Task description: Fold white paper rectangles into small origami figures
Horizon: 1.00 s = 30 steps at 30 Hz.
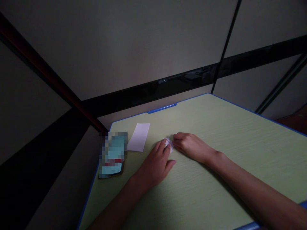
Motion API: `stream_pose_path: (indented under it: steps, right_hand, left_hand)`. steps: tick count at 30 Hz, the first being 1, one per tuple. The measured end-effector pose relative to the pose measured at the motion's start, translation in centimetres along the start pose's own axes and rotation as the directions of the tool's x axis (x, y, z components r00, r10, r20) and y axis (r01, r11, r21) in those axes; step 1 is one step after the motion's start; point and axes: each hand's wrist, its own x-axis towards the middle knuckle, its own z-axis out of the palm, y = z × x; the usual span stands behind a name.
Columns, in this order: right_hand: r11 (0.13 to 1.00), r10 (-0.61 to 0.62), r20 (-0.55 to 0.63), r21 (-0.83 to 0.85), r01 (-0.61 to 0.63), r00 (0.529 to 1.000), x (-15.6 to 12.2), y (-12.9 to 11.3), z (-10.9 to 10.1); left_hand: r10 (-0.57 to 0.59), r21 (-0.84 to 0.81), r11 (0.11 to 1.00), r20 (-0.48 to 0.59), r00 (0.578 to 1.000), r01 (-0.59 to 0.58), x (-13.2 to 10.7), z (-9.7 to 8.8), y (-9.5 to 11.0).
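A small folded piece of white paper lies on the table between my two hands, partly covered by fingers. My left hand rests to its left, fingers stretched out and fingertips touching the paper, the thumb spread apart. From the right, my right hand is closed, its curled fingers pinching the paper's right side. Exactly how the paper is folded is hard to make out in the dim light.
A white rectangular sheet of paper lies left of my hands. Beside it, at the table's left edge, is a phone-like object with a blurred screen. The pale green table has blue edging and stands against dark panels.
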Motion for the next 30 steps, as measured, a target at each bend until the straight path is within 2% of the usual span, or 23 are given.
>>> stream_pose_path:
  steps: [14,30]
  right_hand:
    - [0.996,-0.069,-0.009,-0.056,0.069,0.998,0.08,0.04,-0.01]
    - [0.999,-0.053,-0.007,0.004,0.053,0.999,0.26,0.19,-0.13]
  left_hand:
    - [-0.014,-0.028,0.999,-0.006,1.0,0.014,0.35,-0.49,0.27]
    - [-0.014,-0.01,1.0,0.021,1.0,0.014,0.45,-0.28,-0.06]
